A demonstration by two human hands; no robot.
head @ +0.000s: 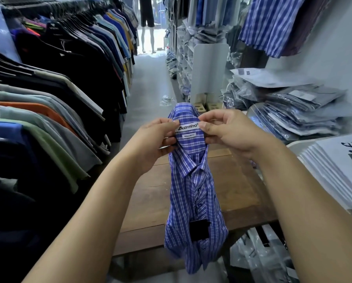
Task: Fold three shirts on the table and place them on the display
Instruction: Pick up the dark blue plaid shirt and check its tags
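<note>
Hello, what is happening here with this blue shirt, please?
A person stands in a clothing shop and holds up a blue checked shirt by its collar. The left hand and the right hand each pinch the collar on either side of the white label. The shirt hangs in the air above a wooden table and is not folded yet. Packed shirts lie stacked to the right, and hanging shirts fill the left rack.
</note>
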